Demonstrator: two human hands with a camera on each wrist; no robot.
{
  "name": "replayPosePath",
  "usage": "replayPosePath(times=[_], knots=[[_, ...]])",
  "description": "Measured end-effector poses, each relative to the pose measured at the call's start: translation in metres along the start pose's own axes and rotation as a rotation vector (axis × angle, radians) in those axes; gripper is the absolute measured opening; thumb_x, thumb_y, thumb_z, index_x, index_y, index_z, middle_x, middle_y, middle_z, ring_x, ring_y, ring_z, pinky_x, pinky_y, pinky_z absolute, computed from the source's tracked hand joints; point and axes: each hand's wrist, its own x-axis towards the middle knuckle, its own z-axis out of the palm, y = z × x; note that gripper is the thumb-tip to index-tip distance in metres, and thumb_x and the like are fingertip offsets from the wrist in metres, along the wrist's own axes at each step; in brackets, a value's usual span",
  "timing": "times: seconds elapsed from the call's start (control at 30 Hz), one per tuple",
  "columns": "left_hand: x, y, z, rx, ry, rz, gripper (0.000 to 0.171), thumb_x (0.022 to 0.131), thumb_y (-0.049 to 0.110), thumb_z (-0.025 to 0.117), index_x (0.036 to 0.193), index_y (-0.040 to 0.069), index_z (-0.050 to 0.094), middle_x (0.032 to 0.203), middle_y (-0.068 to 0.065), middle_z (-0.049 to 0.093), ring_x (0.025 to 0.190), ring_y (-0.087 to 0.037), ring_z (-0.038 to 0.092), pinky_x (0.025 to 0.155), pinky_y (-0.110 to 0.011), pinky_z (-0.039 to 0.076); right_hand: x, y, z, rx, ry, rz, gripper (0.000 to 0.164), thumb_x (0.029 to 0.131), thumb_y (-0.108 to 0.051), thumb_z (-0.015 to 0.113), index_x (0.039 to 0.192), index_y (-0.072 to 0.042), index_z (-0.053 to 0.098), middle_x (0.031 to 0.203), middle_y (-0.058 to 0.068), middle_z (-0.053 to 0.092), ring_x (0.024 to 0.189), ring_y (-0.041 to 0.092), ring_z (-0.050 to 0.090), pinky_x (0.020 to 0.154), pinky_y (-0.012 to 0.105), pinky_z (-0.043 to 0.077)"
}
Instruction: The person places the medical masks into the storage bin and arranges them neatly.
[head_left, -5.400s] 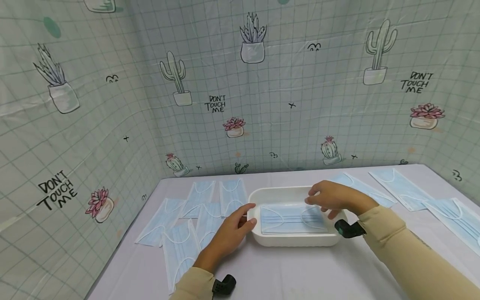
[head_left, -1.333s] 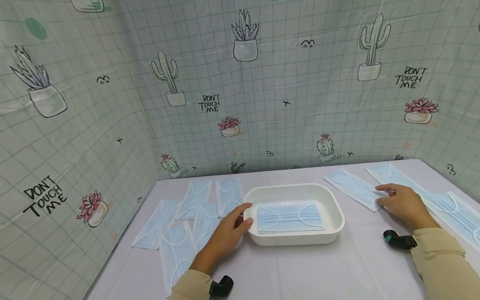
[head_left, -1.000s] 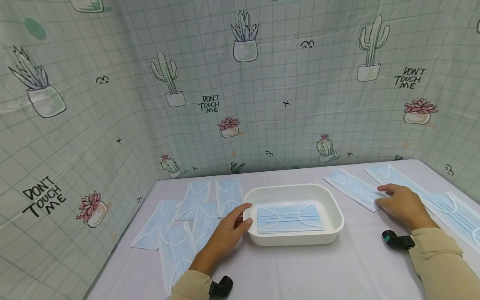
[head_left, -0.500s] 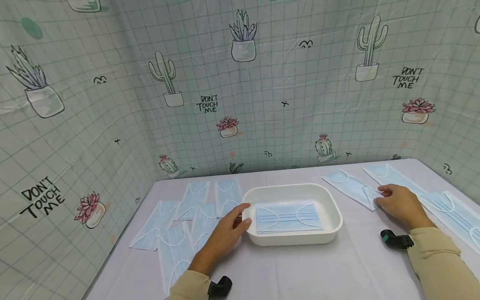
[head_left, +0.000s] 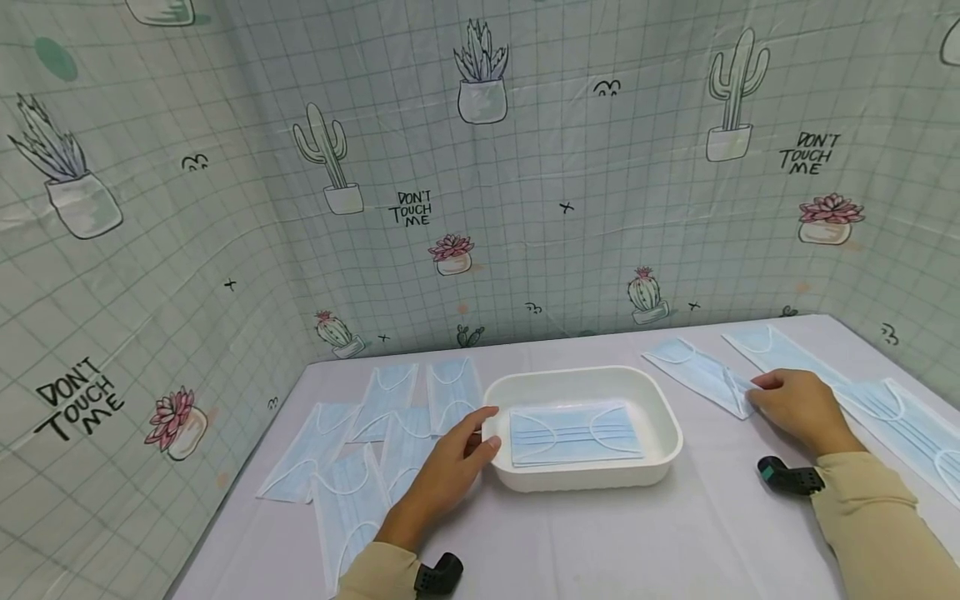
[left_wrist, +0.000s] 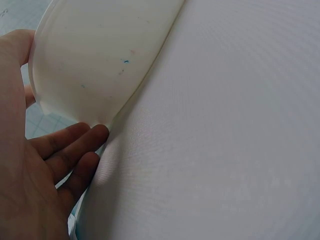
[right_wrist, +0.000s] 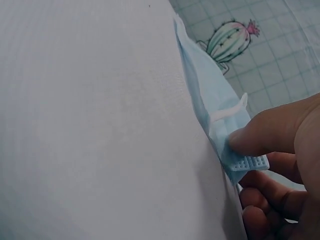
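Observation:
A white plastic tray (head_left: 585, 477) stands mid-table, with blue face masks (head_left: 573, 433) lying flat in it. My left hand (head_left: 442, 467) holds the tray's left end, its fingertips at the wall in the left wrist view. To the right, my right hand (head_left: 802, 408) pinches the near corner of a loose face mask (head_left: 693, 375). That corner is bent up a little, while the far end lies on the table. In the right wrist view, the thumb (right_wrist: 250, 137) presses on the mask's end beside its ear loop; the other fingers are partly hidden behind the mask.
Several face masks (head_left: 348, 500) lie spread left of the tray, some overlapping. Further masks (head_left: 907, 421) lie at the right, behind and beside my right hand. A patterned cloth (head_left: 525, 167) rises behind the white table (head_left: 585, 550).
My right hand has gone from over the tray to the mask at the right and now pinches its corner, which has bent up. My left hand stays at the tray.

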Motion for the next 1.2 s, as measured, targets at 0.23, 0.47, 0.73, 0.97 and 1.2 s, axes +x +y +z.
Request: replayPosePath(times=[0.23, 0.47, 0.73, 0.97, 1.2], knots=[[-0.0003, 0.001, -0.0003, -0.004, -0.001, -0.001, 0.051, 0.105, 0.04, 0.05, 0.152, 0.02, 0.043, 0.132, -0.008, 0.06, 0.112, -0.019, 0.06, 0.093, -0.042, 0.049, 0.0001, 0.0001, -0.001, 0.056, 0.069, -0.03, 0.041, 0.098, -0.024, 0.054, 0.118, 0.01, 0.064, 0.118, 0.035, 0.06, 0.101, 0.046, 0.052, 0.075, 0.05, 0.042], [-0.0002, -0.0002, -0.0002, 0.007, 0.002, -0.003, 0.051, 0.105, 0.041, 0.05, 0.151, 0.022, 0.043, 0.132, -0.008, 0.06, 0.112, -0.019, 0.06, 0.092, -0.042, 0.05, 0.0003, -0.0044, -0.0022, 0.098, 0.112, -0.007, 0.043, 0.099, -0.023, 0.051, 0.125, 0.01, 0.059, 0.107, 0.032, 0.062, 0.079, 0.032, 0.059, 0.061, 0.034, 0.041], [-0.0003, 0.0, -0.0004, 0.005, 0.001, -0.002, 0.051, 0.105, 0.04, 0.05, 0.151, 0.022, 0.044, 0.132, -0.008, 0.061, 0.112, -0.019, 0.06, 0.092, -0.042, 0.049, -0.0007, -0.0025, 0.0003, 0.22, 0.083, 0.055, 0.05, 0.104, -0.029, 0.045, 0.139, 0.005, 0.052, 0.099, 0.024, 0.063, 0.06, 0.02, 0.059, 0.053, 0.03, 0.044], [-0.0007, -0.0005, -0.0006, 0.001, 0.004, -0.009, 0.05, 0.104, 0.04, 0.051, 0.151, 0.022, 0.044, 0.131, -0.008, 0.061, 0.113, -0.02, 0.06, 0.093, -0.043, 0.049, 0.0003, 0.0008, 0.0024, 0.292, 0.09, 0.116, 0.053, 0.104, -0.032, 0.043, 0.144, 0.0, 0.05, 0.097, 0.018, 0.061, 0.06, 0.019, 0.057, 0.051, 0.031, 0.044], [-0.0001, -0.0001, 0.0001, 0.001, 0.003, -0.012, 0.051, 0.104, 0.04, 0.051, 0.151, 0.023, 0.044, 0.131, -0.008, 0.061, 0.112, -0.02, 0.06, 0.093, -0.043, 0.049, -0.0009, 0.0026, 0.0012, 0.378, 0.065, 0.129, 0.052, 0.104, -0.028, 0.047, 0.144, 0.003, 0.048, 0.119, 0.026, 0.056, 0.066, 0.018, 0.059, 0.055, 0.028, 0.048]])
